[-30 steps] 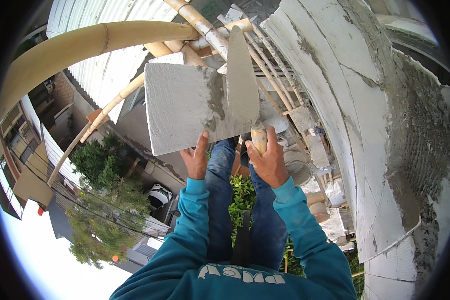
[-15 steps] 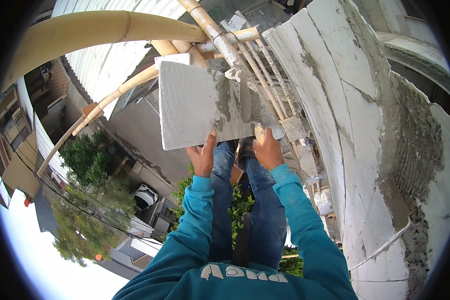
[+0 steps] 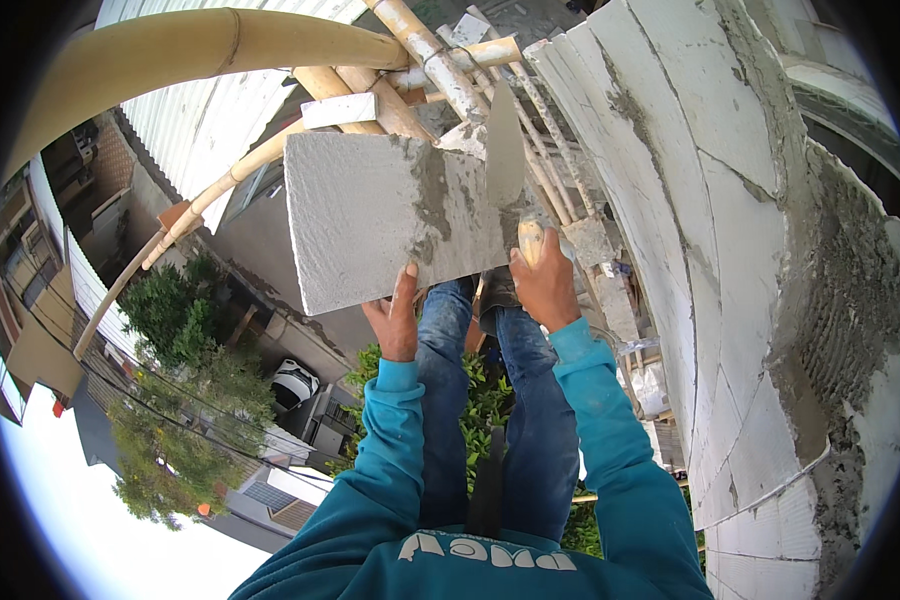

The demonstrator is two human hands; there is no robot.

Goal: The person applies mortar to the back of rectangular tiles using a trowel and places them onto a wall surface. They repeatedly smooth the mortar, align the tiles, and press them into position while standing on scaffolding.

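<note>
My left hand [image 3: 394, 318] grips the near edge of a light grey block [image 3: 350, 215], its thumb on the upper face and the other fingers hidden below. Wet mortar [image 3: 430, 200] streaks the block's right part. In my right hand [image 3: 547, 275], closed round its wooden handle, is a trowel [image 3: 506, 140]. Its pointed blade stands up along the block's right end, and I cannot tell whether it touches. What lies under the block is hidden.
A wall of pale blocks [image 3: 660, 200] with mortar joints rises on the right, rough mortar [image 3: 840, 260] on its top. Bamboo poles [image 3: 220, 45] cross ahead and to the left. Far below lie a tree [image 3: 175, 315], a parked car [image 3: 295, 384] and roofs.
The block has shifted a little left and nearer, with my left hand moving along. The trowel has risen, its blade now turned tip up and away from me.
</note>
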